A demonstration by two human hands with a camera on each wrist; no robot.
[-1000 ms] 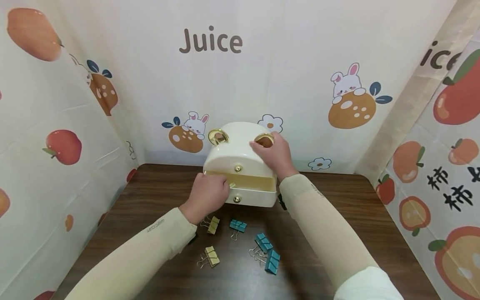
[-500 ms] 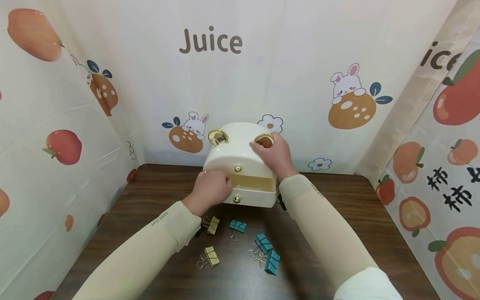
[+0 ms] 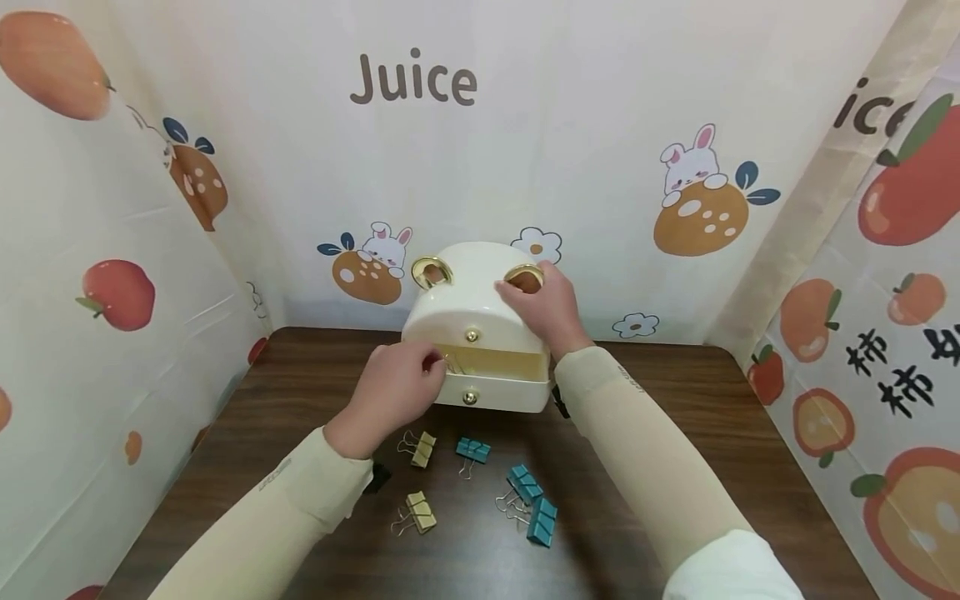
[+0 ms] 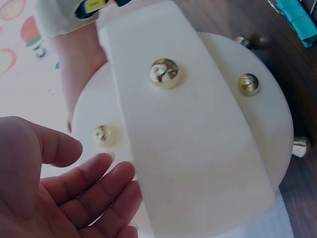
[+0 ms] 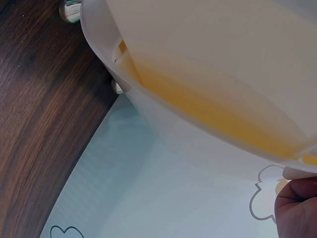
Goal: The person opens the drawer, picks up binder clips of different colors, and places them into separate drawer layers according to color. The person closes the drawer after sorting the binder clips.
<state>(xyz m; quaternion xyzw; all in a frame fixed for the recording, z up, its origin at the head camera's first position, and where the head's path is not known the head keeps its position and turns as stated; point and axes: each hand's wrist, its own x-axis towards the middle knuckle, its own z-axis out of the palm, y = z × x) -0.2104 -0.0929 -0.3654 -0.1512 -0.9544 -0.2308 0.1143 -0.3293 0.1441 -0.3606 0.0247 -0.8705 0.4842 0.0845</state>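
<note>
A cream drawer box (image 3: pixel 491 287) with two gold-rimmed ears stands at the back of the table. Its lower drawer (image 3: pixel 498 395), with a gold knob, is pulled out. At the drawer's left side is my left hand (image 3: pixel 396 385). The left wrist view shows the left hand (image 4: pixel 91 198) with loosely bent fingers and nothing in them, beside the drawer front (image 4: pixel 193 134). Thin wire handles (image 3: pixel 453 364) of a binder clip show inside the drawer. My right hand (image 3: pixel 551 310) grips the box at its right ear (image 3: pixel 524 279); only part of it appears in the right wrist view.
Two yellow binder clips (image 3: pixel 422 512) lie on the dark wood table (image 3: pixel 315 517), left of several blue binder clips (image 3: pixel 542 522). A printed curtain (image 3: pixel 600 125) hangs close behind the box and along both sides.
My left hand reached slightly into the drawer, then drew back to the left. Wire handles now show in the drawer where the hand was. The right hand keeps its place on the box.
</note>
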